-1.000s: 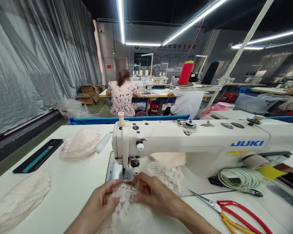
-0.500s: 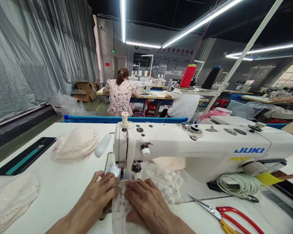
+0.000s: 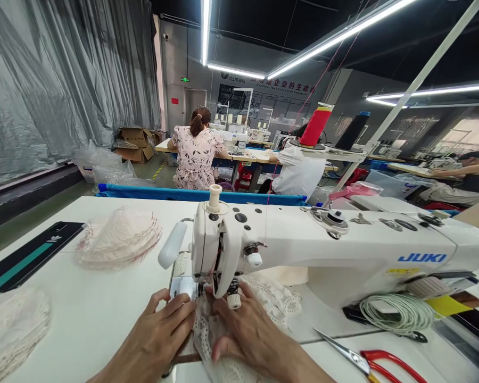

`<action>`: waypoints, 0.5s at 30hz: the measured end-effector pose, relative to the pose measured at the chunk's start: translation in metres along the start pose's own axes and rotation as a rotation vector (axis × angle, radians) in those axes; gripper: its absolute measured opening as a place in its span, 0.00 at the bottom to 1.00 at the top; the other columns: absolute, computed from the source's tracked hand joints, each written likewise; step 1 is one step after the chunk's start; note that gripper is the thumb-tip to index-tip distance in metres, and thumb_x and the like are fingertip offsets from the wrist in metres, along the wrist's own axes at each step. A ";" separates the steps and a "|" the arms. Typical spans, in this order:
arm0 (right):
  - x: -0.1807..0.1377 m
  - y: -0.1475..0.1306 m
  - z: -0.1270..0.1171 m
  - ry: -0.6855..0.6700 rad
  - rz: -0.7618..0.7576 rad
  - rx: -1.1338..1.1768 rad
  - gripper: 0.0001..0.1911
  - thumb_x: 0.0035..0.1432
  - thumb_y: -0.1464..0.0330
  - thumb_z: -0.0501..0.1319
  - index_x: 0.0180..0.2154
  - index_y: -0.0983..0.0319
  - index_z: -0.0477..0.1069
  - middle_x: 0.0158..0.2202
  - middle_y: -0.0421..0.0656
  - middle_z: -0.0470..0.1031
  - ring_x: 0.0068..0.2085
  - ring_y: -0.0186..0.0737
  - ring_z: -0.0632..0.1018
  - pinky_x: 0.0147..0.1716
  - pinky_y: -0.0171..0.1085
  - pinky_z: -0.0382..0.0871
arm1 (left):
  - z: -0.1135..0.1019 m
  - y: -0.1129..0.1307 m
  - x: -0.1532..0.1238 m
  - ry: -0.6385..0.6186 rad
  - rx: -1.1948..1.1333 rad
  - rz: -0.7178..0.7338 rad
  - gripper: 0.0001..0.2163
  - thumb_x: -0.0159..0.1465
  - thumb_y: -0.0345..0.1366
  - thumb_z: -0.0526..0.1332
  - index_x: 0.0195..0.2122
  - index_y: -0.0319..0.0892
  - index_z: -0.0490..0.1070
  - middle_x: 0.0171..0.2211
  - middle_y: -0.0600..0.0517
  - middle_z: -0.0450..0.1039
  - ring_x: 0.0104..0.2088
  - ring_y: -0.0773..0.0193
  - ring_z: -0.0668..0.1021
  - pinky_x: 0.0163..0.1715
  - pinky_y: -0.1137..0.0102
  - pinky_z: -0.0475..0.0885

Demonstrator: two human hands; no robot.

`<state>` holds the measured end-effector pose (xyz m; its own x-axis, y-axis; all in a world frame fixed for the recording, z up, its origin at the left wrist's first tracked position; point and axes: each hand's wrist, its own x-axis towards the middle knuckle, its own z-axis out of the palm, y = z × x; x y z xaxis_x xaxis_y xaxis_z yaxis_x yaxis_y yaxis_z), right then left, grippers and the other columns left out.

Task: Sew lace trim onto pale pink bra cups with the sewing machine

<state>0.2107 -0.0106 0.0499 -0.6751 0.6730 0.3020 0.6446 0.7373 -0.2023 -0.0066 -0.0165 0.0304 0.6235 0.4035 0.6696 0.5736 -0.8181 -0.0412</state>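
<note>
A strip of white lace fabric [image 3: 206, 325] runs under the needle area of a white sewing machine [image 3: 295, 234] and down towards me between my hands. At its left edge, beside the metal needle plate [image 3: 183, 285], my left hand [image 3: 165, 327] has its curled fingers close together on the lace. My right hand [image 3: 253, 330] is closed over the lace from the right, thumb bent inward, some fingertips hidden behind the machine head. More lace [image 3: 277, 300] lies bunched under the machine arm.
Lace pieces are stacked at the back left [image 3: 120, 236] and front left [image 3: 14, 330], near a dark ruler-like strip [image 3: 32, 255]. Red-handled scissors [image 3: 357, 359] and coiled pale cord [image 3: 399, 311] lie right. A red thread cone [image 3: 316, 127] stands behind the machine; other people sit beyond.
My right hand has moved forward, its fingertips now behind the machine head. The lace between my hands is more folded and gathered. The view has shifted slightly.
</note>
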 end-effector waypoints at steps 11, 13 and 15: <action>0.002 0.013 0.003 0.009 -0.038 -0.084 0.33 0.55 0.41 0.49 0.47 0.61 0.67 0.43 0.47 0.75 0.47 0.46 0.73 0.58 0.48 0.50 | 0.005 -0.003 -0.006 -0.003 0.012 -0.045 0.14 0.70 0.29 0.44 0.44 0.36 0.70 0.40 0.48 0.76 0.46 0.62 0.72 0.45 0.63 0.56; -0.001 0.007 0.003 0.045 -0.115 -0.093 0.32 0.55 0.41 0.49 0.47 0.60 0.67 0.47 0.47 0.74 0.47 0.45 0.73 0.57 0.48 0.50 | 0.003 -0.001 -0.005 -0.005 0.018 -0.045 0.14 0.71 0.29 0.44 0.44 0.37 0.70 0.40 0.48 0.76 0.45 0.62 0.72 0.45 0.63 0.56; -0.004 -0.001 0.005 0.085 -0.185 -0.076 0.28 0.58 0.44 0.49 0.41 0.60 0.68 0.49 0.46 0.72 0.46 0.43 0.73 0.55 0.46 0.53 | 0.002 0.001 -0.004 0.008 -0.002 -0.044 0.14 0.71 0.28 0.45 0.43 0.37 0.71 0.39 0.48 0.77 0.45 0.63 0.73 0.46 0.63 0.56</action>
<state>0.2107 -0.0139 0.0444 -0.7537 0.5169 0.4058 0.5399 0.8391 -0.0660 -0.0079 -0.0182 0.0261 0.5934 0.4358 0.6767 0.5992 -0.8005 -0.0099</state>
